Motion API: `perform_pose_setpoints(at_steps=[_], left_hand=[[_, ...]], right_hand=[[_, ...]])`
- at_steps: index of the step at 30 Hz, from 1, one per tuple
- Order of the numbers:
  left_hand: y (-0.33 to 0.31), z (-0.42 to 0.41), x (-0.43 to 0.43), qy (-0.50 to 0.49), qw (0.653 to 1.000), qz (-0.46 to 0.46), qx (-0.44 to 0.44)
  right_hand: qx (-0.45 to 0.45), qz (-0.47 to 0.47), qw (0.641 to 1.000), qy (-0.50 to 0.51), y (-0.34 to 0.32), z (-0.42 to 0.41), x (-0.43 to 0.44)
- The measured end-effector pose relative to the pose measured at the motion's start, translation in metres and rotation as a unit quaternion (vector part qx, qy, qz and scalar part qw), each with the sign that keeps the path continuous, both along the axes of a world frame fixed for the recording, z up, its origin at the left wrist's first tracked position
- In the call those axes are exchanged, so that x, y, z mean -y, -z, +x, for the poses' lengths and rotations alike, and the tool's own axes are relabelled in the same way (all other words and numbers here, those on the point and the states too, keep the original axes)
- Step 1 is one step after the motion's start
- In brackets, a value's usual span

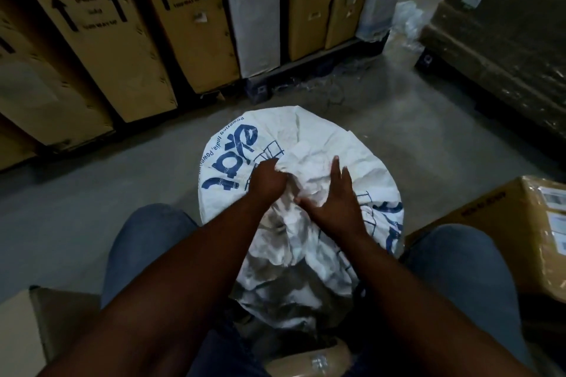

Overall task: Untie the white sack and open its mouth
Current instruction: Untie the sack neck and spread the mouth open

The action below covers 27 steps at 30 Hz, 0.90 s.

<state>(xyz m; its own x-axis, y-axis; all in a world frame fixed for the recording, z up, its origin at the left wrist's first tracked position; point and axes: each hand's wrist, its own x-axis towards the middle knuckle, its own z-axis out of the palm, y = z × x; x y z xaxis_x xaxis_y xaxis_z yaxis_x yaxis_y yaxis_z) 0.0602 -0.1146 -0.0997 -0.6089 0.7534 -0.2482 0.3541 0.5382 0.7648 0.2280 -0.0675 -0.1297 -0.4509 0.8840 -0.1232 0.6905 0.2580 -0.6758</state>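
Observation:
A full white sack [318, 138] with blue print stands on the grey floor between my knees. Its top cloth is bunched into a crumpled neck at the middle. My left hand [268, 182] is closed around the left side of that bunch. My right hand [335, 200] lies on the right side of the bunch, fingers stretched out and thumb pressed into the cloth. Any tie or knot is hidden under the folds and my hands.
Tall cardboard cartons [101, 49] on pallets line the far side. A wrapped pallet load [505, 40] stands at the right. A taped carton [526, 223] sits by my right knee, another box [39, 324] by my left. A packet [309, 360] lies at my lap.

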Motion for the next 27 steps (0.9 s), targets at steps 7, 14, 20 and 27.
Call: perform_pose_setpoints(at_steps=[7,14,20,27], left_hand=[[-0.029,-0.014,-0.018,0.094,0.989,-0.027,-0.114],[-0.087,-0.058,-0.047,0.187,0.888,-0.030,-0.419],[-0.104,-0.036,-0.054,0.139,0.824,0.119,-0.536],[-0.002,0.011,0.001,0.507,0.698,0.126,-0.489]], right_hand=[[-0.075,-0.118,0.975,0.170,-0.012,-0.001,-0.029],[0.003,-0.017,0.996,0.085,-0.082,0.019,-0.117],[0.059,0.087,0.986,0.133,-0.115,0.024,-0.146],[0.045,0.402,0.908,-0.107,-0.100,0.012,-0.094]])
